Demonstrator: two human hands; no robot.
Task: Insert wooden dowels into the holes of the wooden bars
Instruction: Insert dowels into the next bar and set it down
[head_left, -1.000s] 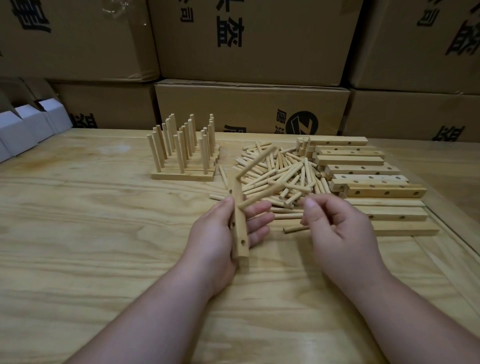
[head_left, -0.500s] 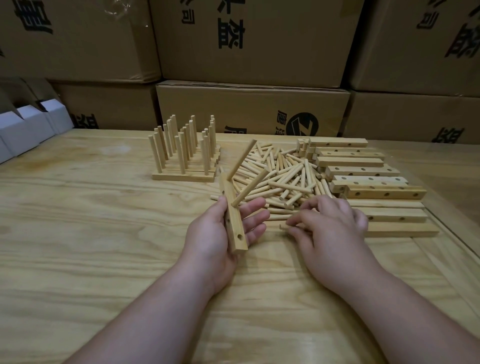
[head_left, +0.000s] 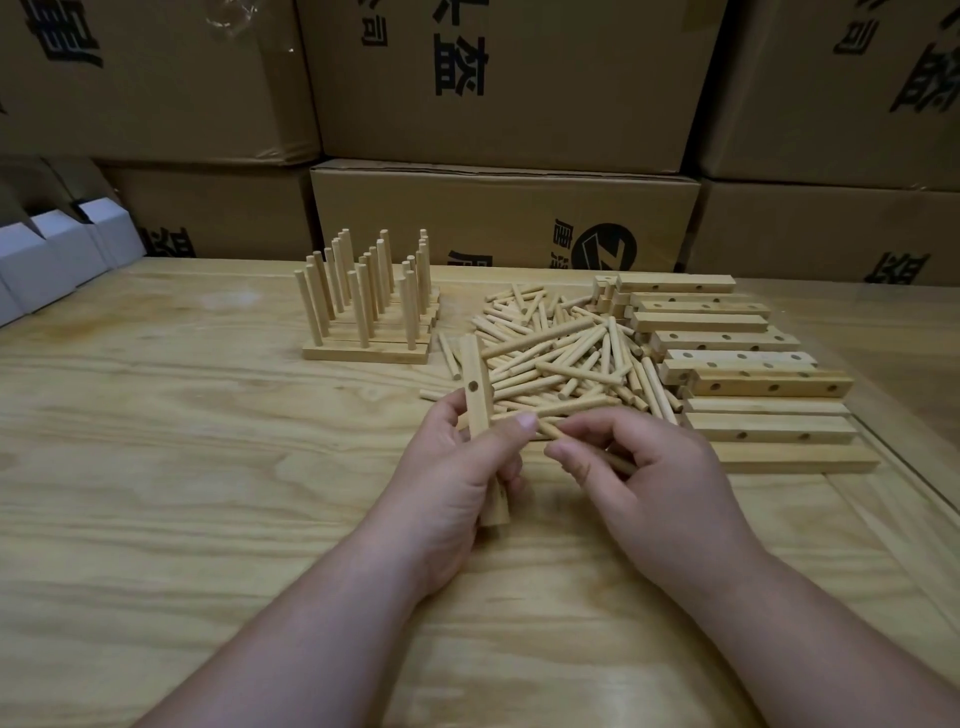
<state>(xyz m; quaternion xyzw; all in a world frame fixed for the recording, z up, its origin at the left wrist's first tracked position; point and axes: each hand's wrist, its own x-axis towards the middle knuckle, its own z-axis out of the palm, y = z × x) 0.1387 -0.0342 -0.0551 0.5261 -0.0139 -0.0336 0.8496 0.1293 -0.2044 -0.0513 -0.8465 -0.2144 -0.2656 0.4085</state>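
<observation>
Left hand grips a bar upright. Right hand pinches a dowel, its tip apparently touching the bar beside the left thumb.

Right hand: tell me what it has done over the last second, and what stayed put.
The right hand went from hovering empty to the loose dowels, pinched one dowel and brought it toward the bar that the left hand grips, now turned so an empty hole faces up. The finished rack of upright dowels and the stacked bars stayed put.
</observation>
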